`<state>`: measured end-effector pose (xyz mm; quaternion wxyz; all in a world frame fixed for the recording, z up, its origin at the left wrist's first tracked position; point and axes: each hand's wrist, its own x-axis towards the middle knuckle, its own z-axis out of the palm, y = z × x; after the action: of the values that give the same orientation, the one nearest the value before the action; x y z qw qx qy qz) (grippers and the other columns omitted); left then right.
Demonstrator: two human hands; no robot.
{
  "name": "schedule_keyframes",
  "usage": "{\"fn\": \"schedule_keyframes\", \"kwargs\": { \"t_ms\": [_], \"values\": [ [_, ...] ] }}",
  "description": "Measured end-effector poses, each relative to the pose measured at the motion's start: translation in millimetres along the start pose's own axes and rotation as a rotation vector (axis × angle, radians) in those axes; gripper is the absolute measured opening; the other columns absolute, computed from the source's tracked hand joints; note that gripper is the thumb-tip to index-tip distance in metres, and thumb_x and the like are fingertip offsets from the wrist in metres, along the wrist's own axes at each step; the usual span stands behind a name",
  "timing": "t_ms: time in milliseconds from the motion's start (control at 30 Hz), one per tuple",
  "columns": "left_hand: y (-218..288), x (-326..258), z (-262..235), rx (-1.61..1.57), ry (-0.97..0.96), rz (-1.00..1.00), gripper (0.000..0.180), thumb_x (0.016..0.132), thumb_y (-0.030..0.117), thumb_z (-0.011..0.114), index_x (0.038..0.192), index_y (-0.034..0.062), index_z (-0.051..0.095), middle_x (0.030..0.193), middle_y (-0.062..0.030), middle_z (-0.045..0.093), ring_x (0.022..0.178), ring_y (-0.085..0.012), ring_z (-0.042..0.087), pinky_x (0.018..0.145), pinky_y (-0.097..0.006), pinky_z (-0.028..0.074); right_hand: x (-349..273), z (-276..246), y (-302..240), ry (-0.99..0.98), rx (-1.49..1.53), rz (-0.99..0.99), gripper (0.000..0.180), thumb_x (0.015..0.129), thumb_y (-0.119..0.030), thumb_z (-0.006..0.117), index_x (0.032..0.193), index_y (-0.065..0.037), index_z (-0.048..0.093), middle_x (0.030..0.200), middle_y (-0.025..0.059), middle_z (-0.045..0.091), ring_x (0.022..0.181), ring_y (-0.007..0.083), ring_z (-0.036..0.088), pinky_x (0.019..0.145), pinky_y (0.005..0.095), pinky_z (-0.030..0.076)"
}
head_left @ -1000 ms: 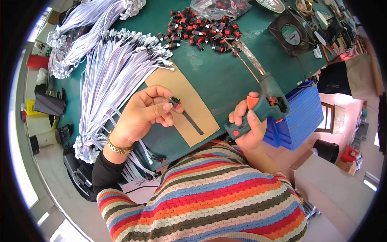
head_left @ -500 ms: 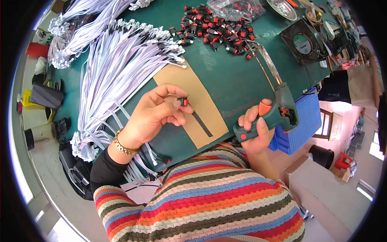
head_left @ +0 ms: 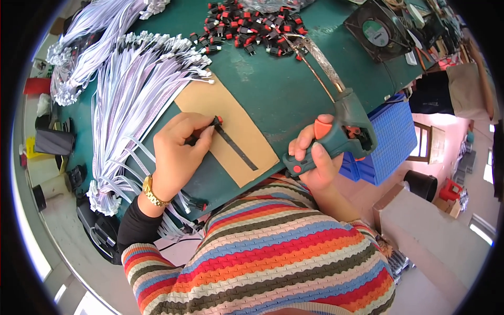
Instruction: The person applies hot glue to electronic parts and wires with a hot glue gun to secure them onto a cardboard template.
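Pinching a small black-and-red part (head_left: 219, 121) between thumb and fingertips of the left hand (head_left: 178, 142), over the upper end of a dark strip (head_left: 240, 151) on a brown card (head_left: 244, 123); cannot tell whether touching it. Wearing a gold-coloured bracelet (head_left: 151, 192) on that wrist. Gripping the handle of a green gun-shaped tool (head_left: 349, 113) in the right hand (head_left: 319, 160), with fingers closed near the orange trigger (head_left: 322, 128). Pointing its bent metal tube (head_left: 324, 63) up the green table (head_left: 283, 100), toward a heap of similar parts (head_left: 249, 29). Noting white cables (head_left: 139, 79) fanned out left of the card. Noting farther out: black fan (head_left: 375, 34) at upper right, blue crate (head_left: 391, 134) just past the table edge.
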<state>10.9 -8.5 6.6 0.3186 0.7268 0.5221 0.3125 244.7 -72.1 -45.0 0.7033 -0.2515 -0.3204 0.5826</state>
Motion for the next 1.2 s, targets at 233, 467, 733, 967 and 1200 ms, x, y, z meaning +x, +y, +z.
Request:
{"fn": "schedule_keyframes", "kwargs": {
  "t_ms": [233, 467, 733, 967, 1200],
  "values": [
    [0.0, -5.2, 6.5, 0.094, 0.002, 0.073, 0.009, 0.073, -0.003, 0.066, 0.082, -0.0027, 0.063, 0.077, -0.0081, 0.061, 0.061, -0.0146, 0.060, 0.056, -0.023, 0.049, -1.6, -1.8, 0.0, -0.018, 0.009, -0.013, 0.048, 0.085, -0.004, 0.051, 0.128, -0.005, 0.032, 0.085, 0.0131, 0.054, 0.068, 0.0143, 0.053, 0.069, 0.0340, 0.048],
    [-7.9, -3.7, 1.8, 0.182, -0.017, 0.278, 0.011, 0.071, 0.000, 0.069, 0.082, -0.0011, 0.065, 0.076, -0.0089, 0.062, 0.062, -0.0218, 0.061, 0.055, -0.027, 0.049, -2.8, -2.5, 0.1, -0.012, 0.022, -0.008, 0.047, 0.085, -0.004, 0.053, 0.127, -0.005, 0.033, 0.084, 0.0127, 0.054, 0.067, 0.0141, 0.053, 0.067, 0.0339, 0.048],
    [-3.3, 27.0, -29.9, 0.330, 0.112, 0.147, 0.013, 0.076, 0.007, 0.067, 0.088, 0.0025, 0.065, 0.078, -0.0100, 0.061, 0.068, -0.0270, 0.060, 0.060, -0.032, 0.047, -1.0, -0.8, 0.0, -0.006, 0.003, 0.005, 0.046, 0.085, -0.005, 0.053, 0.127, -0.006, 0.034, 0.084, 0.0121, 0.054, 0.067, 0.0143, 0.053, 0.068, 0.0334, 0.048],
    [-30.5, 64.8, -31.2, 0.743, 0.129, 0.327, 0.008, 0.075, 0.008, 0.067, 0.081, 0.0037, 0.062, 0.082, -0.0094, 0.056, 0.070, -0.0263, 0.055, 0.061, -0.033, 0.045, -2.2, -0.7, -3.3, -0.019, 0.002, 0.015, 0.043, 0.085, -0.005, 0.052, 0.125, -0.005, 0.035, 0.084, 0.0116, 0.054, 0.067, 0.0143, 0.053, 0.068, 0.0331, 0.048],
    [-17.9, 43.6, -40.3, 0.688, 0.309, 0.603, 0.013, 0.066, 0.002, 0.066, 0.073, 0.0046, 0.055, 0.078, -0.0072, 0.052, 0.065, -0.0231, 0.054, 0.055, -0.033, 0.045, -2.5, 12.8, -5.7, 0.063, -0.081, 0.042, 0.043, 0.084, -0.001, 0.054, 0.123, -0.004, 0.037, 0.080, 0.0105, 0.054, 0.067, 0.0146, 0.054, 0.064, 0.0297, 0.047]
  ]
}}
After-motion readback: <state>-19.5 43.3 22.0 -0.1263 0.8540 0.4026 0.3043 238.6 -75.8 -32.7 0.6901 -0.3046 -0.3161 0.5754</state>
